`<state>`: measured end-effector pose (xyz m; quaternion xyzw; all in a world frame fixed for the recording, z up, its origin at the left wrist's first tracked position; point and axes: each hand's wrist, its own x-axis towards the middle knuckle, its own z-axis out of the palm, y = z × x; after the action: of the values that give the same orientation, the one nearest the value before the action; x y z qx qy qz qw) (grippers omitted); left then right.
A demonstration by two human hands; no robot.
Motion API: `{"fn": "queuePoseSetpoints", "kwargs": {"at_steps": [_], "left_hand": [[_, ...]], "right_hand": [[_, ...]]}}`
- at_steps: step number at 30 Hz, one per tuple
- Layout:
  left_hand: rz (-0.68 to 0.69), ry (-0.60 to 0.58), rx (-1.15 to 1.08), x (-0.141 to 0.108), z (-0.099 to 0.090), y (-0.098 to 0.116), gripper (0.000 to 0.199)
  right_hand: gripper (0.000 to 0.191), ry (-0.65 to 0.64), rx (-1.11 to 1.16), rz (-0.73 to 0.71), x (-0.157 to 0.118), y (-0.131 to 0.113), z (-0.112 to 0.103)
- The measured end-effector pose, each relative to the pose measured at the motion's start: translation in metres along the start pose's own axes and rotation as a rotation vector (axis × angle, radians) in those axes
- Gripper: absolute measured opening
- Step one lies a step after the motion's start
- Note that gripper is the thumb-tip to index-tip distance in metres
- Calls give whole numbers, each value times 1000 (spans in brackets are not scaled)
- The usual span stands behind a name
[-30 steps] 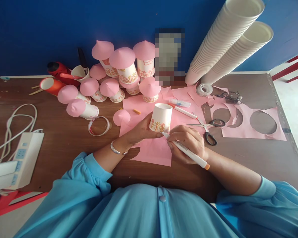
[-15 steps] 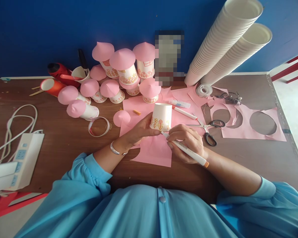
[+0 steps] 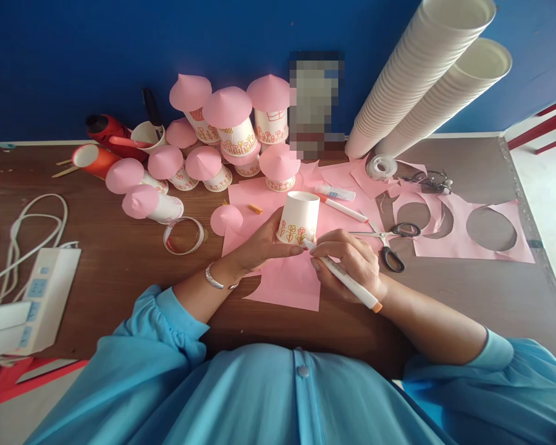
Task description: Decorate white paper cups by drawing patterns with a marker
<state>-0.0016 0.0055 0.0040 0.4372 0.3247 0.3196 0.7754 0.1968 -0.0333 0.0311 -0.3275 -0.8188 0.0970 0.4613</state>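
My left hand point(image 3: 271, 240) is closed around a white paper cup point(image 3: 300, 211), thumb along its lower edge. Red and yellow flowers are drawn around the cup's lower part. A white marker with an orange end point(image 3: 349, 281) is gripped in my right hand point(image 3: 354, 262), its tip at the cup's lower right side. Pink paper sheets point(image 3: 287, 284) lie under both hands. Left of the cup are a small pink paper cone point(image 3: 227, 220) and an orange marker cap point(image 3: 255, 209). Beyond it lie a second marker point(image 3: 343, 209) and a glue stick point(image 3: 336, 193).
Several decorated cups with pink cone roofs point(image 3: 236, 127) stand at the back. Black-handled scissors point(image 3: 391, 247), a tape roll point(image 3: 382, 167) and cut pink paper point(image 3: 467, 228) lie right. Tall cup stacks point(image 3: 417, 68) lean at the wall. A power strip point(image 3: 50, 296) and a paper ring point(image 3: 183, 235) are left.
The marker tip has moved slightly up and right, from beneath the cup's lower edge onto its side. The cup has turned and tilted slightly in my left hand.
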Motion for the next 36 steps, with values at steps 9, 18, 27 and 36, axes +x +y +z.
{"fn": "queuePoseSetpoints", "kwargs": {"at_steps": [9,18,27,36], "left_hand": [[-9,-3,6,0,-1,-2,66],[-5,-7,-5,0,-1,-1,66],[15,-8,-36,0,-4,-5,64],[43,-69,-117,2,-5,-9,61]], "right_hand": [[17,-17,-28,11,-1,0,1],[15,-14,-40,15,0,-1,1],[18,22,30,-51,2,1,-1],[17,-16,152,-4,0,3,-1]]}}
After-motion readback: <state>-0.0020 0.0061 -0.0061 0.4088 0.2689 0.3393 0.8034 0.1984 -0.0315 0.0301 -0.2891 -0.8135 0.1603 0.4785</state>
